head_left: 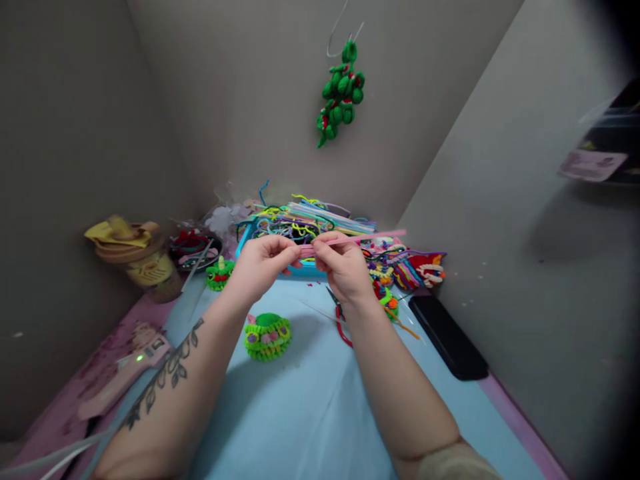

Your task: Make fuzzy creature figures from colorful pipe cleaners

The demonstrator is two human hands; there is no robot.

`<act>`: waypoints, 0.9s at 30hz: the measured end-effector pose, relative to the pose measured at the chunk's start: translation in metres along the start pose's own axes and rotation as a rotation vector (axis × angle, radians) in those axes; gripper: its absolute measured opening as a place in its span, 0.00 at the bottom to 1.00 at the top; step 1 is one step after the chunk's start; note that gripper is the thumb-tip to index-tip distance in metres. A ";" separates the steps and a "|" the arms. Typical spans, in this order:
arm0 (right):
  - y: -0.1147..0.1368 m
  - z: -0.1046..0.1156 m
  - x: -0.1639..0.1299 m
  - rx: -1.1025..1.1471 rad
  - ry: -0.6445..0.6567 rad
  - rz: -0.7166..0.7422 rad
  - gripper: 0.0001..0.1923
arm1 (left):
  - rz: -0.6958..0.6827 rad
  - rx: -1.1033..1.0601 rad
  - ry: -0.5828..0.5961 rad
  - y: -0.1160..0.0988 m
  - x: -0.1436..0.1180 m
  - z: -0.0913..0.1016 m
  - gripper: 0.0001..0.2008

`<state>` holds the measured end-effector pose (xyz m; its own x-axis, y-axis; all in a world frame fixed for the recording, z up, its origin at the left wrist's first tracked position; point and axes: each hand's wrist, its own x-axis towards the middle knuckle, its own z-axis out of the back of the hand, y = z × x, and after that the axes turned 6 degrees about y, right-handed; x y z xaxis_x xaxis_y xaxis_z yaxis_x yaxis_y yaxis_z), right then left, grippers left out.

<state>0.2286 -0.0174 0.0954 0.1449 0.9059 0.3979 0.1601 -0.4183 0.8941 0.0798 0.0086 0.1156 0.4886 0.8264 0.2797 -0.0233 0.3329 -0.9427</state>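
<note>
My left hand (263, 263) and my right hand (343, 263) meet above the light blue mat (310, 413). Both pinch a pink pipe cleaner (373, 237) that sticks out to the right past my right hand. Just behind my hands lies a heap of coloured pipe cleaners (300, 223) in a blue tray. A round green pipe-cleaner figure (267, 335) lies on the mat below my left wrist. Red-handled scissors (341, 323) lie partly hidden under my right wrist.
A black phone (447, 337) lies at the right of the mat. Finished striped pipe-cleaner pieces (415, 267) sit beside it. A lidded jar (140, 260) stands at the left, near a small green figure (220, 273). A green pipe-cleaner ornament (341, 93) hangs on the back wall.
</note>
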 end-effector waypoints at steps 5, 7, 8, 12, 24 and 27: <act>-0.003 -0.001 0.000 -0.082 -0.057 0.109 0.08 | 0.004 -0.063 -0.042 0.002 0.001 0.000 0.12; -0.004 -0.001 0.000 -0.119 -0.070 0.146 0.07 | 0.012 -0.072 -0.054 0.003 0.002 0.001 0.12; -0.004 -0.001 0.000 -0.141 -0.075 0.157 0.07 | 0.015 -0.074 -0.060 0.003 0.002 0.000 0.12; -0.008 -0.001 0.000 -0.180 -0.084 0.118 0.08 | 0.011 -0.085 -0.088 0.003 0.002 -0.001 0.11; -0.016 -0.001 0.001 -0.069 -0.045 0.025 0.10 | -0.011 -0.150 -0.102 0.008 0.005 -0.005 0.11; -0.015 0.000 0.001 -0.086 -0.042 0.006 0.11 | -0.049 -0.096 -0.096 0.006 0.003 -0.006 0.12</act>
<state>0.2265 -0.0102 0.0824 0.1868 0.8990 0.3961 0.0745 -0.4150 0.9068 0.0861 0.0107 0.1098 0.4013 0.8513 0.3380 0.0841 0.3332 -0.9391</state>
